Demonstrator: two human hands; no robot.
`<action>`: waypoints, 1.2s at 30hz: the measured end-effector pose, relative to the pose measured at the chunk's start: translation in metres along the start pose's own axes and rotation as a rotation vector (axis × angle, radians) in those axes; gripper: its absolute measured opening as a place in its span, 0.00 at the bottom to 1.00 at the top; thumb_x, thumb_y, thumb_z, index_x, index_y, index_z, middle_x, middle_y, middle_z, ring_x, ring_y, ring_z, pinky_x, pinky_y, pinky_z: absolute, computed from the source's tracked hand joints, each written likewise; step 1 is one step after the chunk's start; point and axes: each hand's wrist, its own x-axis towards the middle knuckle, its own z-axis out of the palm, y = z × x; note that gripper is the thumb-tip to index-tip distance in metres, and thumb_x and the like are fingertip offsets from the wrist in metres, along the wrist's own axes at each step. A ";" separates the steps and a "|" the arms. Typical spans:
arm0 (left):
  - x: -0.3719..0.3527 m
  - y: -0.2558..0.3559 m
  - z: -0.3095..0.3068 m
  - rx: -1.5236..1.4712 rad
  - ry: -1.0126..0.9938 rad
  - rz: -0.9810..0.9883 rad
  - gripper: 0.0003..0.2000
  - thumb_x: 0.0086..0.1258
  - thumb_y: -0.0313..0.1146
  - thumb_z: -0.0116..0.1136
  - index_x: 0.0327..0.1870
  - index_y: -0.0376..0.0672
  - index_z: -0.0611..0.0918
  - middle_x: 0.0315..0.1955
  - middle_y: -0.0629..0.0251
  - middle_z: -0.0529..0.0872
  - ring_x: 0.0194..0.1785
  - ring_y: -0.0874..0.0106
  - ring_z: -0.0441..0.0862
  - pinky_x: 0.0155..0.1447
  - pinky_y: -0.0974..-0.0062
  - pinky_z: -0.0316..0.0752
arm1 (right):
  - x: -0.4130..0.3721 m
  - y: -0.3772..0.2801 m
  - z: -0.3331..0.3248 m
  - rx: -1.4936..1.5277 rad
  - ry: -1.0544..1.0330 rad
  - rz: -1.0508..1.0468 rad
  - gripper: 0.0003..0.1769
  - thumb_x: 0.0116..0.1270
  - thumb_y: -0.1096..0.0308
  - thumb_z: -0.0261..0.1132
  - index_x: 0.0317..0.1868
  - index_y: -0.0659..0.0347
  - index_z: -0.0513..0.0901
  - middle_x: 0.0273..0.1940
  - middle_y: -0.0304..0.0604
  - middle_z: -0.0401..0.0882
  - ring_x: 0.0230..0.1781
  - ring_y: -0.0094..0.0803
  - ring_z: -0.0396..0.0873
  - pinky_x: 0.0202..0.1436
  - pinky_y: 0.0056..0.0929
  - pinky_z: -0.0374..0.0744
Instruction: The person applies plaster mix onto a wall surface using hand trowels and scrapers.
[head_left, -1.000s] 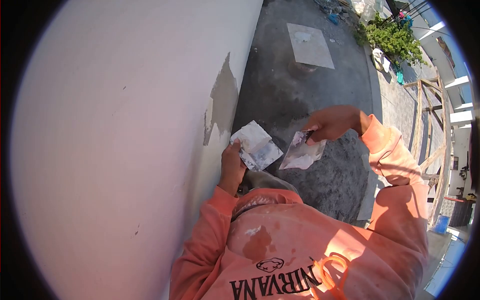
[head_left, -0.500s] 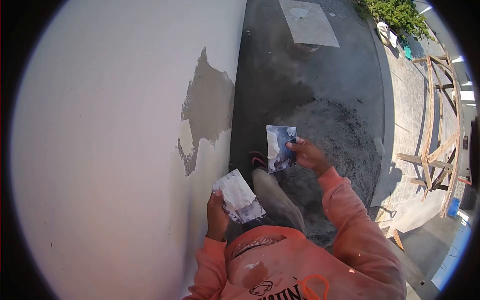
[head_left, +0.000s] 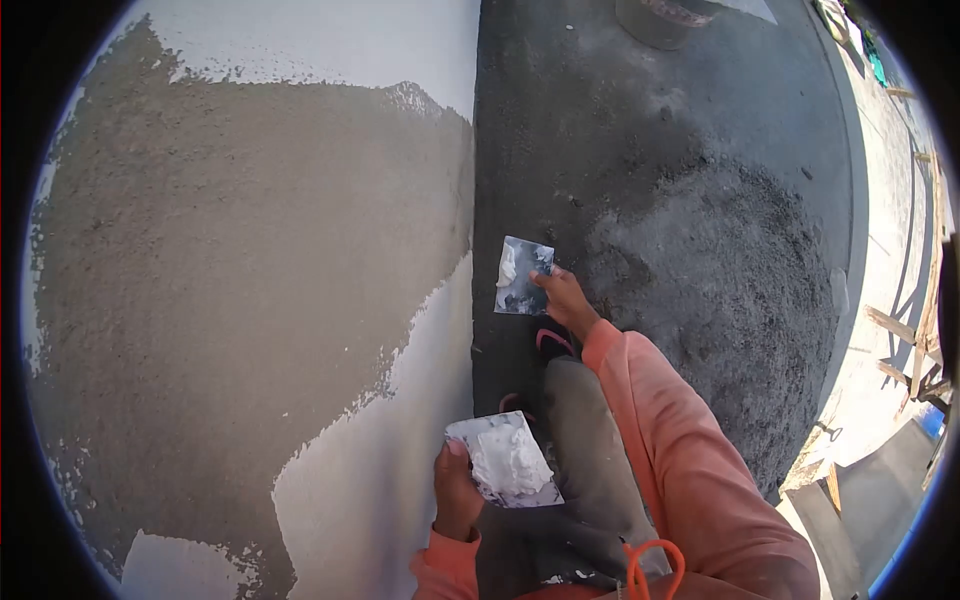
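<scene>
Right hand [head_left: 563, 297]: you've moved it nearer the wall [head_left: 375, 485], gripping a white-smeared blade [head_left: 525, 283].
Left hand [head_left: 457, 492]: you grip a plate [head_left: 546, 498] of white paste [head_left: 508, 458], nearer you.
Bare patch [head_left: 250, 230]: left of both hands.

The wall [head_left: 320, 40] is coloured white along its top edge, while a grey-brown patch [head_left: 250, 230] is flecked with darker marks. The plate [head_left: 548, 493] is covered by white paste [head_left: 510, 460], and its corners are mottled grey. The scraper [head_left: 520, 288] is streaked white along its left edge and blotched blue-grey and black. The sleeves [head_left: 690, 440] are dyed salmon, the cord [head_left: 677, 560] bright orange. The floor [head_left: 590, 110] is toned dark grey, mottled paler towards its right edge.
</scene>
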 end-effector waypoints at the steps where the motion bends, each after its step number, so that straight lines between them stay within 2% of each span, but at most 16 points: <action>1: 0.012 -0.012 -0.009 -0.008 0.027 -0.004 0.26 0.78 0.52 0.47 0.60 0.35 0.72 0.51 0.57 0.82 0.55 0.64 0.82 0.59 0.64 0.77 | 0.021 0.019 -0.009 -0.049 0.032 -0.006 0.15 0.70 0.76 0.58 0.56 0.66 0.76 0.47 0.43 0.81 0.46 0.32 0.80 0.53 0.35 0.78; 6: 0.084 -0.061 -0.035 -0.013 0.049 0.015 0.26 0.77 0.54 0.48 0.55 0.36 0.75 0.46 0.57 0.84 0.49 0.66 0.84 0.52 0.66 0.80 | 0.125 0.078 -0.057 -0.194 0.041 -0.011 0.14 0.70 0.74 0.58 0.55 0.66 0.77 0.46 0.42 0.81 0.44 0.30 0.79 0.50 0.33 0.78; 8: 0.105 -0.076 -0.046 0.000 0.056 0.036 0.25 0.77 0.54 0.46 0.54 0.36 0.76 0.45 0.57 0.84 0.48 0.66 0.84 0.51 0.67 0.80 | 0.149 0.087 -0.059 -0.289 0.046 -0.029 0.13 0.71 0.74 0.58 0.54 0.64 0.78 0.45 0.39 0.82 0.43 0.27 0.79 0.48 0.33 0.78; 11: 0.137 -0.092 -0.050 0.040 0.074 0.084 0.25 0.78 0.54 0.44 0.53 0.37 0.77 0.44 0.58 0.85 0.47 0.66 0.84 0.50 0.67 0.80 | 0.181 0.101 -0.061 -0.260 -0.009 -0.018 0.12 0.72 0.74 0.58 0.54 0.65 0.78 0.44 0.40 0.82 0.43 0.27 0.79 0.48 0.31 0.78; 14: 0.162 -0.113 -0.064 -0.100 0.024 0.120 0.23 0.79 0.52 0.42 0.54 0.37 0.76 0.45 0.58 0.85 0.48 0.65 0.84 0.52 0.66 0.79 | 0.222 0.128 -0.076 -0.406 -0.077 -0.099 0.13 0.70 0.70 0.60 0.52 0.66 0.80 0.41 0.38 0.83 0.39 0.25 0.77 0.47 0.30 0.76; 17: 0.177 -0.126 -0.071 -0.132 0.053 0.147 0.22 0.79 0.49 0.42 0.55 0.38 0.76 0.46 0.58 0.84 0.49 0.64 0.83 0.54 0.64 0.78 | 0.237 0.142 -0.076 -0.448 -0.029 -0.175 0.13 0.70 0.71 0.60 0.51 0.66 0.81 0.40 0.38 0.83 0.39 0.25 0.76 0.46 0.30 0.76; 23: 0.198 -0.143 -0.073 -0.218 0.040 0.149 0.22 0.80 0.48 0.40 0.58 0.37 0.75 0.50 0.57 0.84 0.53 0.63 0.82 0.57 0.64 0.77 | 0.233 0.143 -0.072 -0.500 -0.026 -0.161 0.14 0.69 0.72 0.60 0.53 0.67 0.81 0.41 0.39 0.84 0.40 0.25 0.78 0.46 0.30 0.77; 26: 0.206 -0.152 -0.075 -0.258 -0.035 0.164 0.23 0.80 0.48 0.40 0.59 0.37 0.75 0.51 0.57 0.84 0.54 0.63 0.82 0.59 0.64 0.76 | 0.237 0.147 -0.071 -0.515 -0.026 -0.198 0.15 0.69 0.72 0.60 0.54 0.68 0.80 0.42 0.41 0.84 0.40 0.25 0.78 0.45 0.30 0.77; 29: 0.214 -0.154 -0.077 -0.271 -0.058 0.178 0.23 0.80 0.47 0.40 0.60 0.36 0.75 0.51 0.57 0.84 0.54 0.64 0.82 0.59 0.64 0.76 | 0.238 0.155 -0.072 -0.455 -0.067 -0.202 0.15 0.69 0.72 0.60 0.54 0.68 0.80 0.42 0.42 0.84 0.39 0.25 0.78 0.45 0.31 0.77; 36: 0.229 -0.157 -0.078 -0.346 -0.049 0.236 0.23 0.81 0.46 0.39 0.60 0.34 0.75 0.52 0.56 0.84 0.54 0.64 0.83 0.59 0.65 0.77 | 0.242 0.157 -0.064 -0.571 -0.024 -0.248 0.14 0.70 0.74 0.58 0.55 0.66 0.80 0.43 0.42 0.84 0.39 0.25 0.78 0.45 0.30 0.76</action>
